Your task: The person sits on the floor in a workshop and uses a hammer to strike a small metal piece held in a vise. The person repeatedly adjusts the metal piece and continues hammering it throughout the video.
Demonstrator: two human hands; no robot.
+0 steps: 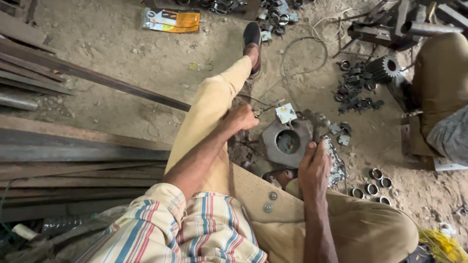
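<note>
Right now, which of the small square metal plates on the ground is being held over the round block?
The pale square metal plate on the round grey metal block, gripped by tongs in the left hand; the other plates lie loose on the dirt.

A small, roughly square piece of pale sheet metal (285,113) is gripped at one edge by a pair of pliers (264,108) and held tilted just above a heavy round steel block (284,141) with a central hole, set on the sandy ground. A hammer (316,122), dark-headed, is held upright just beside the piece.
</note>
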